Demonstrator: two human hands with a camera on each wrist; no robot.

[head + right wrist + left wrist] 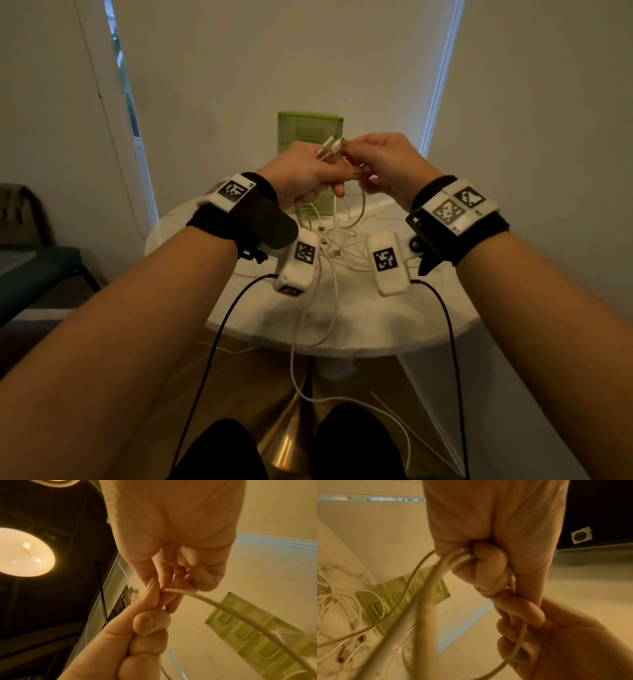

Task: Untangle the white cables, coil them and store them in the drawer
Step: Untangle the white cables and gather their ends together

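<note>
Head view shows, at frame center, the left hand fisting several white cables while the right hand pinches one plug end above the marble table; tugging could tighten the tangle below.

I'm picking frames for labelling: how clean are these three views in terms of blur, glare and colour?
Head view: sharp, dim, wide-angle bending at the edges. Left wrist: warm orange cast, white cables near the lens smeared. Right wrist: ceiling lamp blows out, the room behind it dark, green drawer unit soft.
</note>
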